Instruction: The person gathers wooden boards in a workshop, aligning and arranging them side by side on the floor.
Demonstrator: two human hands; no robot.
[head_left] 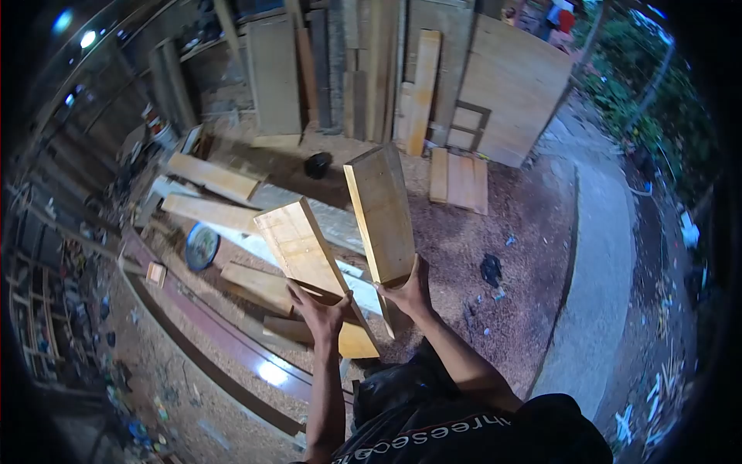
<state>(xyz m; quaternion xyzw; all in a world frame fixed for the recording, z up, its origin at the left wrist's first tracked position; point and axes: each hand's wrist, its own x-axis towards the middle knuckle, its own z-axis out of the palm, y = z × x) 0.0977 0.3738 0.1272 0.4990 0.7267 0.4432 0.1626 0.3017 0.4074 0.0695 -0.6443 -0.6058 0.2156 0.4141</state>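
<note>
In the head view, my left hand point(318, 311) is closed around the lower part of a pale wooden board point(297, 240), which is tilted with its far end up and to the left. My right hand point(410, 292) grips a second, darker-faced wooden board point(384, 213) by its lower part, thumb across the near edge. This one stands nearly upright, its narrow pale edge facing left. A gap separates the two boards at their upper ends. Below both hands, the lower ends come close to my black shirt.
Loose planks point(212, 176) lie across a workbench at the left, beside a round bowl point(202, 246). Behind, boards and a plywood sheet point(514, 85) lean on the wall. Wood shavings cover the floor. A concrete strip point(599, 255) runs along the right, and a black bag point(491, 271) lies nearby.
</note>
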